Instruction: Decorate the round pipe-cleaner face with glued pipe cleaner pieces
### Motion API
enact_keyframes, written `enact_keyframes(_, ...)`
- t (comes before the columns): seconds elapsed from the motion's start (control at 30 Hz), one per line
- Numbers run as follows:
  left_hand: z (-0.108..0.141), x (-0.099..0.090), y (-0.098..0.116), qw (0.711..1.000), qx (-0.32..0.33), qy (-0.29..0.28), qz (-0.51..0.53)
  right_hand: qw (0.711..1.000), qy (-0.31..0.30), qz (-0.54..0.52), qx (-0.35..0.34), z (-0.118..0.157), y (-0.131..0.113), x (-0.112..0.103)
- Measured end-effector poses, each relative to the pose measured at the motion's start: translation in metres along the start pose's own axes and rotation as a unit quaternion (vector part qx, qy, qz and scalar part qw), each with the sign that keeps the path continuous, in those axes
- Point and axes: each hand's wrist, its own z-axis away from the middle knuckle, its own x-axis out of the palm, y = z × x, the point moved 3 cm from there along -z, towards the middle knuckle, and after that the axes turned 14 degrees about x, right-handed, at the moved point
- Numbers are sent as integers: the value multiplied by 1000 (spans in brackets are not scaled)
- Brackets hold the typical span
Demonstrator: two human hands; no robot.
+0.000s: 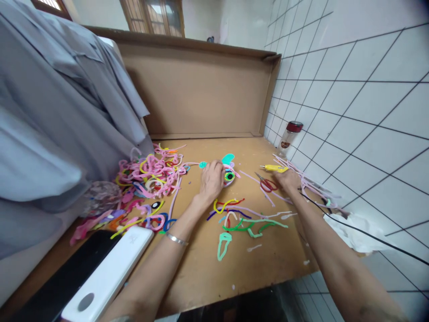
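Observation:
My left hand (212, 176) is closed around a small craft figure made of pipe cleaners (229, 177), with a large green and black eye, pink edging and a teal fin-like piece on top. Part of the figure is hidden behind my fingers. A yellow glue gun (275, 168) with a thin metal tip pointing left is in my right hand (288, 180), whose fingers are partly hidden. Red-handled scissors (268, 184) lie just left of that hand. Several loose pipe cleaners (234, 210) in yellow, red, blue and green lie nearer to me.
A heap of coloured pipe cleaners (150, 176) covers the left side. Nearer stand a white power bank (110, 273) and a black flat device (67, 273). A glass jar (287, 139) leans by the tiled wall. A black cord (365, 232) crosses white tissue (355, 230) at right.

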Motion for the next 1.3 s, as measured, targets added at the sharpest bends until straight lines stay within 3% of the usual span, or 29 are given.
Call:
enact_keyframes(0.17, 1, -8, 1, 999, -3, 50, 5, 991, 18, -130, -15, 26, -12, -14)
enact_keyframes(0.27, 2, -10, -1, 997, -19, 71, 22, 977, 18, -208, -29, 53, -20, -10)
enact_keyframes(0.43, 1, -8, -1, 969, -83, 140, 185, 952, 34, -296, -77, 98, -21, 9)
enact_keyframes(0.53, 0, -2, 7, 895, -161, 174, 378, 939, 36, -325, -110, 110, -18, 12)
enact_keyframes(0.67, 4, 8, 25, 744, -241, 188, 594, 929, 27, -342, -140, 115, -15, 12)
enact_keyframes(0.77, 15, 12, 30, 642, -307, 187, 677, 923, 32, -334, -190, 119, -15, 13)
enact_keyframes(0.83, 24, 13, 30, 596, -349, 193, 697, 920, 44, -323, -218, 124, -15, 15)
enact_keyframes(0.93, 34, 15, 27, 556, -390, 206, 704, 919, 49, -308, -242, 129, -15, 19)
enact_keyframes(1.1, 38, 19, 27, 521, -406, 214, 719, 918, 56, -286, -269, 130, -15, 24)
enact_keyframes(1.3, 38, 19, 27, 517, -396, 212, 728, 931, 61, -267, -240, 127, -14, 25)
